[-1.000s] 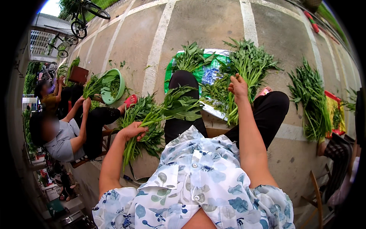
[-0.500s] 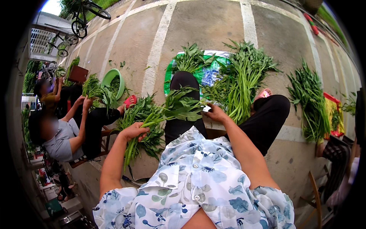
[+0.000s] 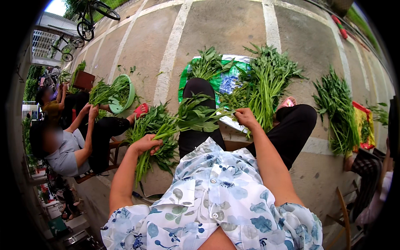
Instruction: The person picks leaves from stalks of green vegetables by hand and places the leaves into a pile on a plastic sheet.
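Observation:
My left hand (image 3: pixel 148 145) is closed round the stems of a bunch of water spinach (image 3: pixel 198 114), whose leaves lie across my knee. My right hand (image 3: pixel 246 118) pinches a thin green leaf (image 3: pixel 227 113) at the tip end of that bunch. Beneath my left hand spreads a pile of leafy greens (image 3: pixel 156 118) with long stems. In front of me a green and white plastic sack (image 3: pixel 228 85) lies on the ground. On it rest a small clump of leaves (image 3: pixel 208 62) and a large heap of long-stemmed greens (image 3: pixel 266 83).
To the left, a seated person (image 3: pixel 71 146) holds greens by a light green basin (image 3: pixel 132 93); another person (image 3: pixel 54 98) sits farther back. More greens (image 3: pixel 337 108) lie at right beside a yellow and red sack (image 3: pixel 364 121). Bicycles (image 3: pixel 85 27) stand far left; a wooden chair (image 3: pixel 343 216) is at lower right.
My right hand has moved slightly up and right, and a leaf now shows between its fingers. My left hand has stayed put. At left, the neighbour's greens have shifted towards the basin, which has tilted.

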`<action>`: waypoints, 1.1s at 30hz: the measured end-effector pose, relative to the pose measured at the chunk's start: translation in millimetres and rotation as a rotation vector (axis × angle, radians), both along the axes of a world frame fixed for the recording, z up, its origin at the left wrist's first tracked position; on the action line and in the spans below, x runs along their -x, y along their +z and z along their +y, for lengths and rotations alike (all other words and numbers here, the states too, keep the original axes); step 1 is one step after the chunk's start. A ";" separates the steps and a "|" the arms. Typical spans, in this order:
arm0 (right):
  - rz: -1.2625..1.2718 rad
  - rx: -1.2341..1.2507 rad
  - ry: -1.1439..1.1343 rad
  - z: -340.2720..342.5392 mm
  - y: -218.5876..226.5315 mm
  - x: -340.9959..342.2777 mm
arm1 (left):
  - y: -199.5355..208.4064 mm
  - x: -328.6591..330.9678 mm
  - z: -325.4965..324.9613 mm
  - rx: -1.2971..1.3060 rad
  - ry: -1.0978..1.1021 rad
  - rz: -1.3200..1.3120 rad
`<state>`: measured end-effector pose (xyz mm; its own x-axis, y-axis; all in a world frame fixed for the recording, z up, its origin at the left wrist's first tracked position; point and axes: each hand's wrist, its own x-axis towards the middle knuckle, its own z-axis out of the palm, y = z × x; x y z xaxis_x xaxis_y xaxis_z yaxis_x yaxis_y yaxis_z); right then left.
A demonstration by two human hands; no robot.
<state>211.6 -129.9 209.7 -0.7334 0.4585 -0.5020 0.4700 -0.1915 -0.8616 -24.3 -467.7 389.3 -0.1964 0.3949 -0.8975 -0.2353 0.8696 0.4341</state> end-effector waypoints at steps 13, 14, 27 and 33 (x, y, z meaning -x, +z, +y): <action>-0.016 -0.449 0.225 17.4 8.4 -14.5 | 1.5 2.8 -1.8 -0.004 -0.005 -0.004; -0.020 -0.480 0.221 18.4 5.6 -15.1 | 2.2 2.9 -0.7 0.001 -0.012 0.000; -0.120 -0.149 -0.290 26.6 -2.0 -14.4 | 5.5 5.0 5.6 -0.024 -0.014 -0.015; -0.006 0.211 0.546 3.7 60.8 -1.3 | 2.3 -0.2 -5.4 -0.004 0.021 0.001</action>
<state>212.9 -126.2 270.5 -0.8321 -0.0951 -0.5465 0.5538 -0.0878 -0.8280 -24.1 -473.1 391.6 -0.2058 0.3942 -0.8957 -0.2528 0.8628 0.4378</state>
